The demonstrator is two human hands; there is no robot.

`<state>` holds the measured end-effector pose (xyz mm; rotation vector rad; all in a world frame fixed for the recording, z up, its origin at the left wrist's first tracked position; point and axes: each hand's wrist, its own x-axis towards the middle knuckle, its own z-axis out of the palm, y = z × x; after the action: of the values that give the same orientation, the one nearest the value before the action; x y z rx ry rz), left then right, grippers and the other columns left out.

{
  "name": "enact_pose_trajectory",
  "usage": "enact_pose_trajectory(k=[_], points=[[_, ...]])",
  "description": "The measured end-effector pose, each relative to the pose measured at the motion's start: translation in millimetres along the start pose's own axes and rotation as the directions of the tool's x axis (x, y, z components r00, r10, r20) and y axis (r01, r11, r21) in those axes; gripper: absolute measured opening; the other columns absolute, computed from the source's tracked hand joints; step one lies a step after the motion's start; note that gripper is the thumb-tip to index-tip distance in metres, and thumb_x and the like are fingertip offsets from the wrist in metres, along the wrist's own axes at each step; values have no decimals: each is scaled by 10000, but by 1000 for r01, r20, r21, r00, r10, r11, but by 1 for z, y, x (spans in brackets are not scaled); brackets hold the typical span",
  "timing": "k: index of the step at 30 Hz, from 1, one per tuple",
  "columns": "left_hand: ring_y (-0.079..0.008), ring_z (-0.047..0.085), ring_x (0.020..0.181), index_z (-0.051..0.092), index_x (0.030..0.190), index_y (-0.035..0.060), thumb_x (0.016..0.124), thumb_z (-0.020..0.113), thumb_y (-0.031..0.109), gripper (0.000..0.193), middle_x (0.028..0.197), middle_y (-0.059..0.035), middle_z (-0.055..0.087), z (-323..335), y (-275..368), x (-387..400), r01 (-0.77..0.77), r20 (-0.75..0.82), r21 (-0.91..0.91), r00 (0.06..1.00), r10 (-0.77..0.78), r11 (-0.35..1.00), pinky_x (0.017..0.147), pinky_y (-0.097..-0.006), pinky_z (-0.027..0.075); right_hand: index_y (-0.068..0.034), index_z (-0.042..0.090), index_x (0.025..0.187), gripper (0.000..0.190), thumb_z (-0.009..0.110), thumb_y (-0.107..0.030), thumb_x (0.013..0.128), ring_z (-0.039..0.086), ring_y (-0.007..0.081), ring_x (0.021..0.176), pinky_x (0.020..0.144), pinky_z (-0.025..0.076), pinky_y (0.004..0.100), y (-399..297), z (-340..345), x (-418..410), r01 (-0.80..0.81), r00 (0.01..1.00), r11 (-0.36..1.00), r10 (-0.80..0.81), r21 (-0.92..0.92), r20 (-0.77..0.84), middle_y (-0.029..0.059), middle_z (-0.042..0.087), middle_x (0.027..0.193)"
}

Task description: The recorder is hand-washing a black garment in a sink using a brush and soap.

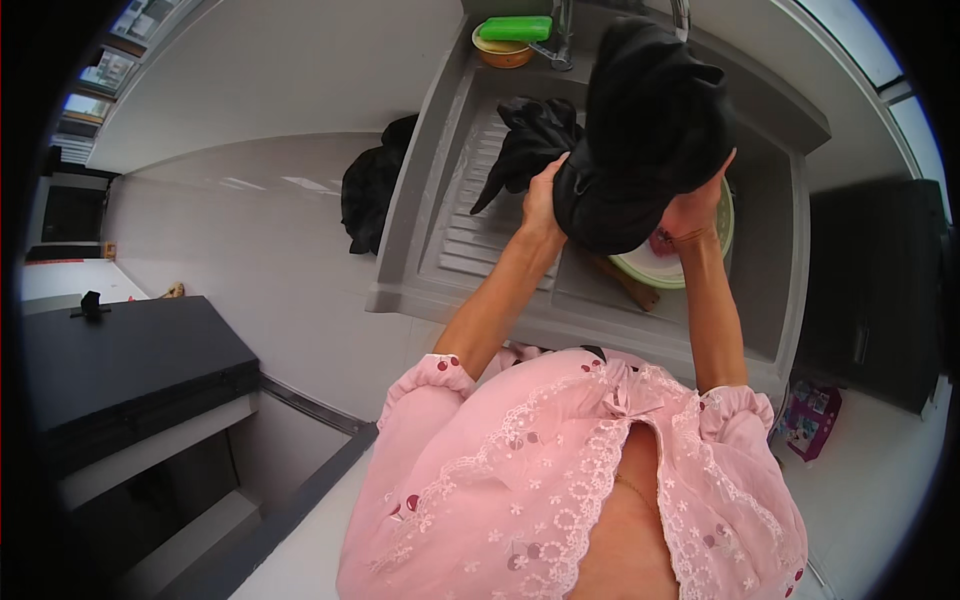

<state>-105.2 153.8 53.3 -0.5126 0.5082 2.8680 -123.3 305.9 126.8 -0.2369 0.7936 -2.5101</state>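
Note:
A bulky black cloth garment [652, 135] hangs gathered between my two hands above the laundry sink. My left hand [544, 199] grips its left side, thumb along the fabric. Under its right side, my right hand [697, 206] holds on, with most of the fingers hidden by the cloth. A second black cloth piece [536, 139] lies crumpled on the sink's ribbed washboard [476, 210], left of the held garment. Partly hidden below my right hand is a white basin with a green rim [664, 279], with something reddish inside.
The grey sink [600, 324] has a faucet [562, 56] at its back. Beside it, a green soap bar [516, 29] rests on an orange bowl [504, 56]. A brown wooden piece [637, 291] lies by the basin. Black fabric [371, 195] sits left of the sink; a dark cabinet [870, 292] stands right.

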Motion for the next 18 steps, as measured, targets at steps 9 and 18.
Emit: enact_pose_trajectory(k=[9,18], points=[[-283,485,1044,389,1110,-66,646,704,96,584,1104,-204,490,24,-34,-19,-349,-106,759,767,633,550,887,-335,378,-30,351,1275,499,541,-238,863,455,203,1112,991,325,295,41,-3,-33,-215,931,974,181,-76,-317,86,498,1158],[-379,321,1185,418,1211,11,631,654,616,870,1297,-185,334,-3,45,-3,79,221,323,963,-157,943,905,-566,310,37,545,1015,344,525,-231,801,604,183,749,717,498,260,13,1,-27,-423,844,905,412,48,-344,137,616,846]])
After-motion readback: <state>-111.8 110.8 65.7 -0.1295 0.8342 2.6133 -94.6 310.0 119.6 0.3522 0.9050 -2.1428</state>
